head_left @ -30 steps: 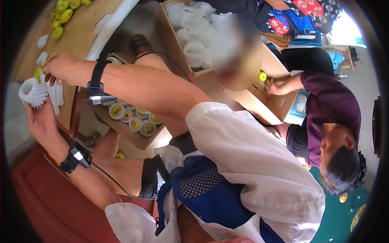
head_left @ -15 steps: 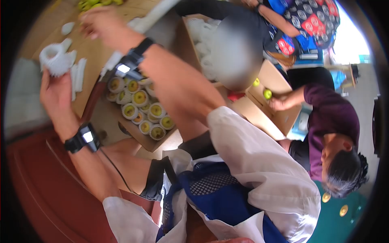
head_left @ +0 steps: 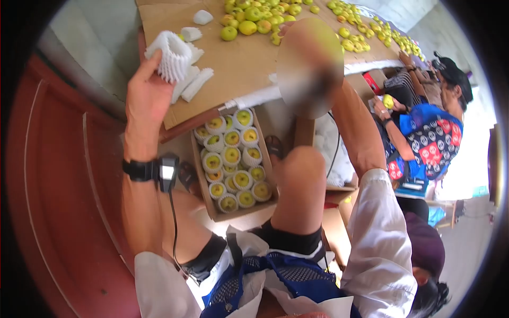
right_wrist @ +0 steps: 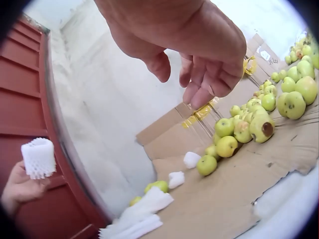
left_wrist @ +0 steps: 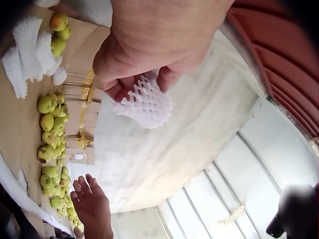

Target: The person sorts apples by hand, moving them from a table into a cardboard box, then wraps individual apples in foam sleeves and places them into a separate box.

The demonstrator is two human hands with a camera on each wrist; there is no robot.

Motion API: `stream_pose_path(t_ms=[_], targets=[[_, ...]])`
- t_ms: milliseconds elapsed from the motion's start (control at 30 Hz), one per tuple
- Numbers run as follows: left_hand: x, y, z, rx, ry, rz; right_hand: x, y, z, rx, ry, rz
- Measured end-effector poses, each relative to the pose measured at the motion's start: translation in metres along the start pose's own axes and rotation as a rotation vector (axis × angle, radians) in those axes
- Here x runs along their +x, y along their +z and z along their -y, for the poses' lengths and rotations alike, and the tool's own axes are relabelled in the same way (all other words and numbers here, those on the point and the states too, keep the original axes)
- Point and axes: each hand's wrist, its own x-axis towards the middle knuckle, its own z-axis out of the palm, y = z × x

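A white foam net sleeve (head_left: 170, 58), its mouth opened into a ring, stands in my left hand (head_left: 147, 98). Thumb and fingers grip it near its lower end in the left wrist view, and no apple shows inside. My right hand (right_wrist: 184, 40) holds nothing; its fingers are loosely bent above the cardboard, near the pile of green-yellow apples (right_wrist: 227, 147). A blurred patch covers most of this hand in the head view. One apple (right_wrist: 261, 127) in the pile has a dark brown spot.
Flat foam sleeves (head_left: 192, 85) lie on the cardboard-covered table (head_left: 233, 69) beside my left hand. Below its edge stands a carton (head_left: 212, 206) of sleeved apples. Another box of white foam (head_left: 331, 143) is by my right knee. Other people (head_left: 424, 127) sit at the right.
The head view has swung toward the table, bringing the apple pile into sight. My right hand has left the sleeve's side and reached out toward the apples; the left still holds the sleeve.
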Motion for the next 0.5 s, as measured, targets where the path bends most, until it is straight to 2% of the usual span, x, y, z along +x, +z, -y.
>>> stream_pose_path(t_ms=[100,133,200,333,367,500], targets=[[-0.006,-0.009,-0.005,0.217,-0.062,0.035,0.079,0.016,-0.058,-0.152,-0.013,-0.009],[-0.007,-0.013,-0.003,0.299,-0.090,0.061,0.097,0.019,-0.065,-0.230,-0.054,-0.053],[-0.008,-0.019,0.004,0.387,-0.123,-0.010,0.138,0.018,-0.077,-0.405,-0.140,-0.145],[-0.006,-0.017,0.024,0.521,-0.283,-0.036,0.237,0.027,-0.113,-0.518,-0.170,-0.107],[-0.004,-0.017,0.028,0.554,-0.303,-0.040,0.257,0.029,-0.121,-0.420,-0.171,-0.024],[0.010,-0.019,0.031,0.655,-0.351,-0.045,0.302,0.051,-0.120,-0.579,-0.230,0.021]])
